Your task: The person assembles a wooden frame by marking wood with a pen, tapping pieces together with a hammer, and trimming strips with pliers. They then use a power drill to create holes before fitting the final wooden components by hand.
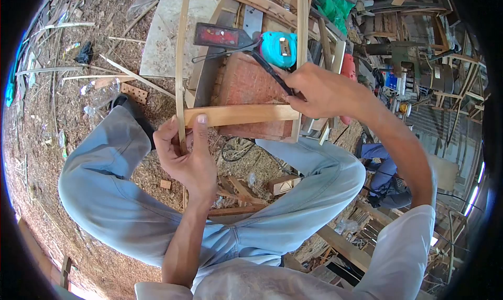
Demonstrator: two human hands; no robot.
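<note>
A short wooden slat (241, 114) lies crosswise over a reddish board (251, 82). My left hand (189, 156) pinches the slat's left end where it meets a long thin wooden strip (182, 48), thumb on top of the slat. My right hand (319, 93) is closed around a black, pen-like tool (270, 67) above the slat's right end, by a long upright wooden piece (302, 25). A turquoise tape measure (279, 49) sits just beyond the tool. Left of it is a dark-framed tool with a red, worn face (222, 36).
A pale flat slab (181, 35) lies on the shavings-covered ground at the upper left, near thin strips and a perforated brick (134, 92). Green plastic (335, 12), a red object (348, 67) and a machine (406, 62) are at the right. Another person's blue-clad leg (382, 174) shows beyond my knee.
</note>
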